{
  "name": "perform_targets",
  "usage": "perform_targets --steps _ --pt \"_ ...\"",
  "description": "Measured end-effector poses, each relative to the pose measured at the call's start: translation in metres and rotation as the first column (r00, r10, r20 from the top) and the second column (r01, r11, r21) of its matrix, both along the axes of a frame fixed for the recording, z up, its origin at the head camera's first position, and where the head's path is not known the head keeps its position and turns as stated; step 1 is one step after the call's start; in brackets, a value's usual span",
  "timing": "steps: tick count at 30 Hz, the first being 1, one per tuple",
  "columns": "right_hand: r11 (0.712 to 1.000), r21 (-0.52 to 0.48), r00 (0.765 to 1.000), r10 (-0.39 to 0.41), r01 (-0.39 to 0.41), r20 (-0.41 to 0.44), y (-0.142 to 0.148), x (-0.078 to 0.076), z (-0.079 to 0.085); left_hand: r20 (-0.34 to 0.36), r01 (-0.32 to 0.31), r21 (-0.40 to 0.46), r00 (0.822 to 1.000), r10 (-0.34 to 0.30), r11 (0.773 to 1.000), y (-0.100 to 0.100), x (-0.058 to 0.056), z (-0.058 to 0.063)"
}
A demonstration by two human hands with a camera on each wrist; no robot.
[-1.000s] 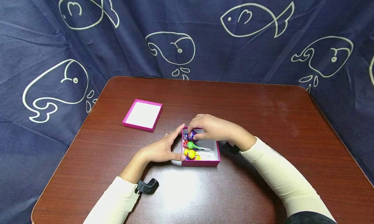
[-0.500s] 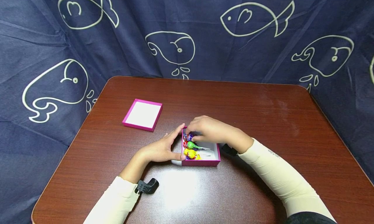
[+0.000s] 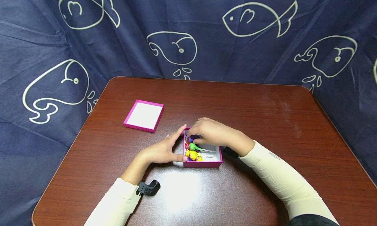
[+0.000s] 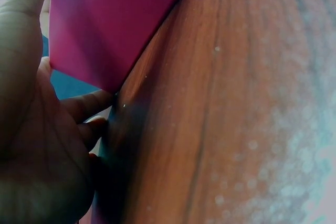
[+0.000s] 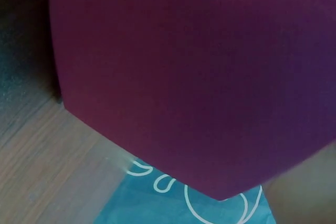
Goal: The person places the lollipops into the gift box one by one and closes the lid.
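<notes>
A pink box point(image 3: 203, 165) with a white inside stands near the middle of the table. Wrapped lollipops lie along its left side: yellow ones point(image 3: 192, 155) in front, a green one point(image 3: 192, 147) behind, and a purple one point(image 3: 192, 139) at the back. My left hand point(image 3: 163, 150) spans the box's left side, fingers stretched, thumb at the front corner. The left wrist view shows its fingers against the box wall. Reaching in from the right, my right hand point(image 3: 213, 131) holds the purple lollipop with bent fingers; its fingertips are partly hidden. The box wall point(image 5: 173, 77) fills most of the right wrist view.
A shallow pink lid point(image 3: 144, 115) with a white inside lies upturned on the brown table point(image 3: 250, 104), behind and left of the box. A dark blue cloth point(image 3: 206, 55) with white fish and whale drawings hangs behind the table.
My right hand has shifted slightly left and towards me inside the box, and the purple lollipop has moved left with it. The left hand, box and lid have stayed in place.
</notes>
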State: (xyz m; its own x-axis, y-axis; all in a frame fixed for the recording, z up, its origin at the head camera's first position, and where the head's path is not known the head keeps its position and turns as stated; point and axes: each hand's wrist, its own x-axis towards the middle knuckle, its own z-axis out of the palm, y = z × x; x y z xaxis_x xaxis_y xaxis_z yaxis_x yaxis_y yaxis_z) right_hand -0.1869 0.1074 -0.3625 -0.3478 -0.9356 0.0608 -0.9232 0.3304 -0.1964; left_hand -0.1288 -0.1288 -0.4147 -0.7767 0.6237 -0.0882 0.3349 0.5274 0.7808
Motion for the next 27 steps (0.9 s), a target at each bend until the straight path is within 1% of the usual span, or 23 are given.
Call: perform_targets --steps 4,7,13,16,18,20,23,25,27 --pt "1.0 0.01 1.0 -0.008 0.008 0.011 0.001 0.002 0.0 -0.004 0.006 0.009 1.0 -0.006 1.0 0.0 0.001 0.0" --pt "1.0 0.004 1.0 -0.013 0.013 0.003 0.003 0.003 0.001 -0.012 0.011 0.012 1.0 -0.011 1.0 0.001 0.0 -0.001" --pt "0.999 -0.02 0.999 -0.026 0.026 -0.024 0.008 0.008 0.004 0.012 -0.005 -0.006 1.0 0.005 1.0 -0.001 0.0 -0.002" --pt "0.998 -0.066 0.999 -0.028 0.025 -0.037 0.016 0.01 0.005 0.012 -0.004 -0.006 1.0 0.004 1.0 -0.001 0.001 -0.002" --pt "0.992 -0.124 0.998 -0.02 0.013 -0.054 0.023 0.01 0.006 0.014 -0.007 -0.004 1.0 0.007 1.0 -0.002 0.001 -0.002" --pt "0.983 -0.182 0.997 -0.029 0.016 -0.071 0.033 0.009 0.007 0.011 -0.001 0.0 1.0 0.001 1.0 -0.003 0.001 -0.001" --pt "0.965 -0.257 0.994 -0.077 0.054 -0.079 0.054 0.009 0.009 0.031 0.006 0.031 1.0 -0.007 0.999 -0.006 -0.001 0.0" --pt "0.951 -0.29 0.988 -0.132 0.106 -0.074 0.072 0.011 0.009 0.039 -0.001 0.052 0.999 -0.001 0.999 -0.009 -0.001 0.002" --pt "0.931 -0.325 0.978 -0.197 0.163 -0.074 0.093 0.015 0.009 0.024 -0.02 0.062 1.0 0.019 0.998 -0.014 0.0 0.003"
